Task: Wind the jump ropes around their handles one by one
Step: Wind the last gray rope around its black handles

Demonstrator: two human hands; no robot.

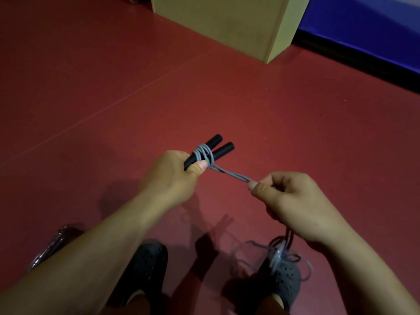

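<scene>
At the lower left edge we see a shiny object (48,247), half hidden by our forearm and too blurred to name. Our left hand (172,178) grips two black handles (212,150), their lower ends hidden in the fist, with grey rope (229,173) wound around them. Our right hand (293,201) pinches the doubled rope taut, and the slack drops behind it into a blurred tangle over our right shoe (284,283).

Two black handles (211,148) lie side by side, pointing up and away, their near ends hidden in a grip. A grey rope (203,154) circles the handles in several turns at mid-length, then runs taut as a doubled strand away from them down-right, its loose remainder tangled far below.
</scene>
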